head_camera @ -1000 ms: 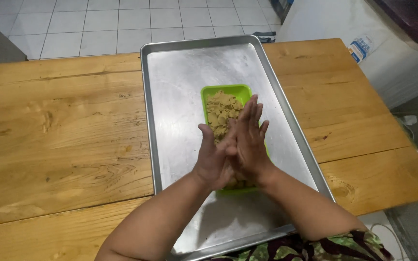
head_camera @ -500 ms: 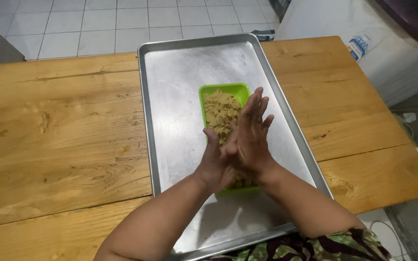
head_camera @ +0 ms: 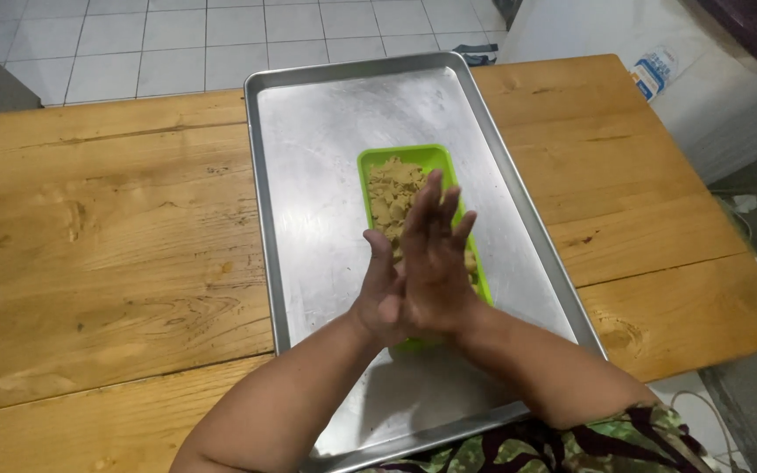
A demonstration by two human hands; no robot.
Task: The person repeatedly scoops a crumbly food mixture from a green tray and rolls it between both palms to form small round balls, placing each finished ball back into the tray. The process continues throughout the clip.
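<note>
Both palms were pressed flat together, left hand (head_camera: 381, 296) against right hand (head_camera: 435, 263), right over the green tray (head_camera: 403, 158) of crumbly dough (head_camera: 390, 194), so bits dropped back in instead of onto the metal baking sheet (head_camera: 308, 158).

The left hand (head_camera: 381, 293) and right hand (head_camera: 435, 263) are pressing palm to palm, fingers pointing away from the person, above a green tray (head_camera: 413, 158) that is holding a crumbly tan mixture (head_camera: 389, 194). The tray is sitting on a large metal baking sheet (head_camera: 317, 175), which is lying on a wooden table (head_camera: 107, 236). White floor tiles (head_camera: 151, 39) are showing beyond it.
</note>
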